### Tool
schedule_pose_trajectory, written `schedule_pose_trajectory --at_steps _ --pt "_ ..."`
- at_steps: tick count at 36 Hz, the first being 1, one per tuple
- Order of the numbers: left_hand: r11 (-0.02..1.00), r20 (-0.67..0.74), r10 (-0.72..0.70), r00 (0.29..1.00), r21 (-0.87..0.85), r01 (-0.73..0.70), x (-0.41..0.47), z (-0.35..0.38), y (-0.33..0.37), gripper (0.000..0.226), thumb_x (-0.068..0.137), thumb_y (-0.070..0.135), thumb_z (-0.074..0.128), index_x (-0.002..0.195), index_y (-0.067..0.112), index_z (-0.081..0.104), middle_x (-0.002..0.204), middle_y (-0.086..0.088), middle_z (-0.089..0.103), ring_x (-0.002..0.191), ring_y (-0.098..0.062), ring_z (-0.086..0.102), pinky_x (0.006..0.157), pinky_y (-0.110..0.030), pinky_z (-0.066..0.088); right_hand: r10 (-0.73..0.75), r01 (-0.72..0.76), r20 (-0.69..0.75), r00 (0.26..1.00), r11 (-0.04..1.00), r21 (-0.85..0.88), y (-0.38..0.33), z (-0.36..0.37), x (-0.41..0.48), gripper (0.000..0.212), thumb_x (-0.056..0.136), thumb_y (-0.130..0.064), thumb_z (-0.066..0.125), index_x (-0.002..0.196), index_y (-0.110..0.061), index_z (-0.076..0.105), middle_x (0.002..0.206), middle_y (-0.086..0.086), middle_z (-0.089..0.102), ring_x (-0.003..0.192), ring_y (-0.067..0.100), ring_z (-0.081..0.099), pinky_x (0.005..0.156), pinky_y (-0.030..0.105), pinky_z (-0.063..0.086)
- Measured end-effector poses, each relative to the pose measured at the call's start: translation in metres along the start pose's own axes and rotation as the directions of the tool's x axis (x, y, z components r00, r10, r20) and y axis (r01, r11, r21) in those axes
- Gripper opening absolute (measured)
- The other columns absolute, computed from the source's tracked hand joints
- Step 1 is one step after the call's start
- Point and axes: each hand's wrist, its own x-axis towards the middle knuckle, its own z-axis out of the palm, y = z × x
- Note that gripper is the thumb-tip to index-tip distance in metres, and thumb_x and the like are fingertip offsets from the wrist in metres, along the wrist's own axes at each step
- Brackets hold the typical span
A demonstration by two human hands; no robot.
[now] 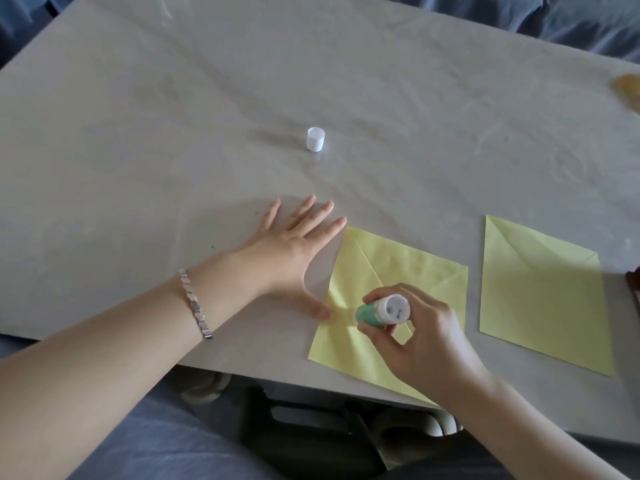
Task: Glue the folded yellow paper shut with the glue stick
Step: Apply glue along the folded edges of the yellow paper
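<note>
A pale grey counter (pixel 173 133) with a faintly wrinkled, streaked surface fills most of the view. Blue fabric shows past its far edge, and blue cloth covers the person's lap at the near edge.

The folded yellow paper (pixel 415 268) lies flat at the near edge of the counter, turned so that one corner points away from the person, with diagonal creases across its face.

The left hand (pixel 294 251) rests just left of this paper, palm down and fingers straight and spread. Its thumb tip presses on the paper's left edge and its index fingertip lies by the paper's far corner. A silver bracelet (pixel 195 303) circles the wrist, farther left of the paper.

The right hand (pixel 426 341) is over the near half of the paper, fingers and thumb curled round the glue stick (pixel 381 311). The stick has a green body and its white base faces the camera. Its working end points down toward the paper's left part, close to the left thumb, but whether it touches the paper cannot be told.

A small white cap (pixel 316 139) stands upright well beyond the paper, farther onto the counter. A second folded yellow sheet (pixel 540 299) lies to the paper's right, apart from it. A blurred brownish object (pixel 628 90) sits far beyond and to the right of the paper, at the frame's edge.
</note>
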Motion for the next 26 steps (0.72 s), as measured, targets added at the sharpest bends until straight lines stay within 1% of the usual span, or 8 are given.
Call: schedule_pose_trajectory --at_steps 5,8,10,13,16,20,23,26 --pt "0.985 -0.061 0.147 0.987 -0.081 -0.152 -0.008 0.003 0.008 0.108 0.069 0.069 0.057 0.144 0.034 -0.013 0.148 0.018 -0.026 0.131 -0.001 -0.033 0.111 -0.043 -0.019 0.027 -0.027 -0.034 0.999 0.999 0.017 0.005 -0.006 0.012 0.017 0.069 -0.016 0.071 0.085 -0.015 0.064 0.079 -0.005 0.064 0.069 0.012 0.057 0.06 0.016 0.046" --pt "0.975 -0.085 0.188 0.978 -0.104 -0.197 -0.011 0.011 0.01 0.106 0.062 0.077 0.044 0.144 0.035 -0.009 0.143 0.025 -0.023 0.128 0.004 -0.035 0.108 -0.035 -0.022 0.041 -0.04 -0.037 0.999 0.999 0.021 0.008 -0.013 0.022 0.018 0.069 -0.01 0.075 0.083 -0.016 0.064 0.078 -0.004 0.065 0.066 0.011 0.057 0.058 0.017 0.047" --pt "0.975 -0.097 0.197 0.976 -0.088 -0.205 -0.013 0.016 0.01 0.105 0.058 0.078 0.034 0.145 0.034 -0.006 0.143 0.025 -0.023 0.129 0.004 -0.034 0.107 -0.033 -0.025 0.063 -0.061 -0.056 0.996 0.998 0.028 0.009 -0.019 0.027 0.02 0.068 -0.007 0.076 0.081 -0.017 0.065 0.077 -0.004 0.066 0.067 0.011 0.058 0.057 0.013 0.046" --pt "0.976 -0.124 0.195 0.973 -0.068 -0.205 -0.017 0.02 0.009 0.104 0.059 0.08 0.026 0.146 0.031 -0.003 0.144 0.024 -0.022 0.132 0.004 -0.031 0.107 -0.031 -0.027 0.144 -0.137 -0.135 0.98 0.989 0.058 0.012 -0.032 0.032 0.02 0.068 -0.01 0.076 0.08 -0.021 0.064 0.073 -0.011 0.065 0.067 0.004 0.061 0.056 0.004 0.042" --pt "0.981 -0.151 0.191 0.97 -0.007 -0.194 -0.02 0.023 0.008 0.104 0.061 0.083 0.019 0.146 0.03 -0.007 0.145 0.021 -0.022 0.133 0.0 -0.029 0.107 -0.034 -0.026 0.208 -0.201 -0.214 0.954 0.978 0.055 0.016 -0.047 0.035 0.019 0.069 -0.013 0.076 0.08 -0.022 0.063 0.07 -0.011 0.065 0.064 0.0 0.06 0.055 0.003 0.041" --pt "0.992 -0.182 0.121 0.976 -0.025 -0.127 -0.023 0.03 0.016 0.103 0.062 0.084 0.018 0.144 0.03 -0.012 0.147 0.019 -0.024 0.133 -0.002 -0.032 0.109 -0.039 -0.022 0.266 -0.26 -0.252 0.93 0.964 0.058 0.02 -0.059 0.035 0.018 0.069 -0.016 0.076 0.08 -0.024 0.063 0.068 -0.014 0.063 0.059 -0.007 0.058 0.055 0.001 0.039" --pt "0.988 -0.261 0.104 0.96 -0.08 -0.128 -0.025 0.037 0.023 0.102 0.065 0.081 0.026 0.146 0.023 0.002 0.151 0.013 -0.007 0.138 -0.004 -0.018 0.111 -0.043 -0.014 0.288 -0.276 -0.23 0.93 0.958 0.082 0.015 -0.057 0.031 0.021 0.069 -0.016 0.076 0.075 -0.029 0.06 0.068 -0.015 0.063 0.061 -0.004 0.059 0.055 0.001 0.039" --pt "0.984 -0.3 0.107 0.948 -0.105 -0.144 -0.026 0.041 0.023 0.1 0.068 0.079 0.033 0.145 0.018 0.02 0.154 0.005 0.012 0.141 -0.009 -0.002 0.111 -0.044 -0.007 0.279 -0.261 -0.178 0.944 0.958 0.12 0.007 -0.044 0.026 0.021 0.068 -0.016 0.077 0.076 -0.028 0.061 0.074 -0.013 0.067 0.066 0.003 0.063 0.056 0.005 0.044"
